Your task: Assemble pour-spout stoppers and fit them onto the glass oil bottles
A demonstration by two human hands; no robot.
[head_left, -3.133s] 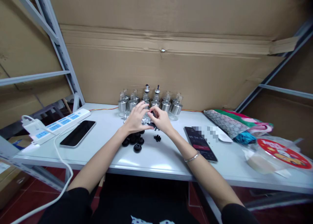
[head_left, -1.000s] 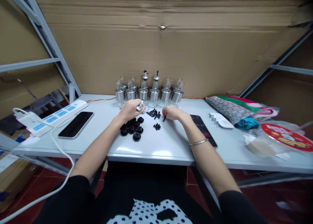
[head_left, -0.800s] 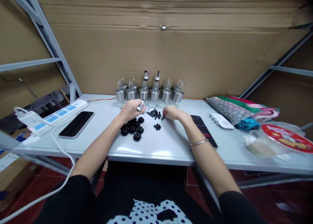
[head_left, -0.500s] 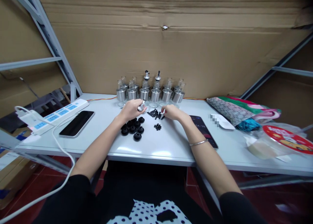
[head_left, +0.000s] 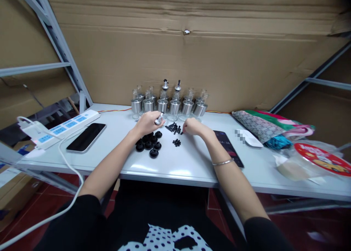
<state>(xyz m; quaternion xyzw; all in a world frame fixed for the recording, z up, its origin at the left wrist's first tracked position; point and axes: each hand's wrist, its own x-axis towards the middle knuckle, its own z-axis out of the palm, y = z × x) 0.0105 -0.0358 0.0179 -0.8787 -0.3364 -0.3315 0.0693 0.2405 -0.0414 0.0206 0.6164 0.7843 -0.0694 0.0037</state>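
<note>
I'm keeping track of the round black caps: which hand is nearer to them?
Left. The left hand, holding a silvery part, is just beyond the round black caps; the right hand is farther off to their right, beside the black strips.

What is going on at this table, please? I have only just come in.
Someone's left hand holds a silver top. The right hand is down beside some black sticks; whether it grips one is hard to tell. Round black caps and small black pieces lie loose on the near side. Farther back stand glass-and-metal bottles, and two more tops rise from the back row.
</note>
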